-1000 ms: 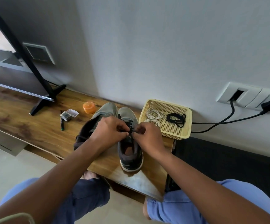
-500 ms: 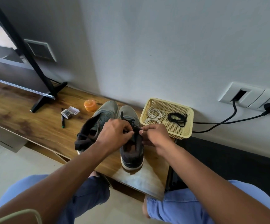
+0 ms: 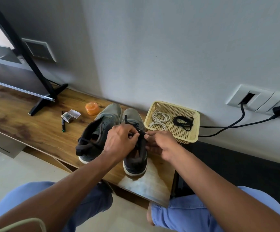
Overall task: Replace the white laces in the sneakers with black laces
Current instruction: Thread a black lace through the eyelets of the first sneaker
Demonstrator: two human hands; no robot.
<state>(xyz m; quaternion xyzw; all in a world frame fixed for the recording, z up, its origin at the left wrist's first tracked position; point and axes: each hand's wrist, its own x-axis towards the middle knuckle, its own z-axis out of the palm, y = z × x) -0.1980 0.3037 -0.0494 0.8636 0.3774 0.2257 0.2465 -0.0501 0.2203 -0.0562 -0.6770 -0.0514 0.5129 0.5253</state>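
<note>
Two grey sneakers stand side by side on the wooden shelf (image 3: 27,129), toes toward the wall. The left sneaker (image 3: 95,131) has no lace in its eyelets. A black lace (image 3: 132,123) runs through the right sneaker (image 3: 136,163). My left hand (image 3: 120,141) and my right hand (image 3: 161,144) meet over its tongue, each pinching a part of that black lace. A cream basket (image 3: 193,136) to the right holds coiled white laces (image 3: 159,119) and another black lace (image 3: 183,123).
An orange jar (image 3: 92,108), a small clear plastic box (image 3: 70,115) and a marker pen (image 3: 63,123) lie left of the sneakers. A black stand foot (image 3: 40,104) rests at the far left. Black cables (image 3: 236,123) run from the wall sockets (image 3: 256,99).
Both hands stay on the black lace over the right sneaker. They have drawn slightly apart and shifted a little toward me, working the lace at the eyelets.
</note>
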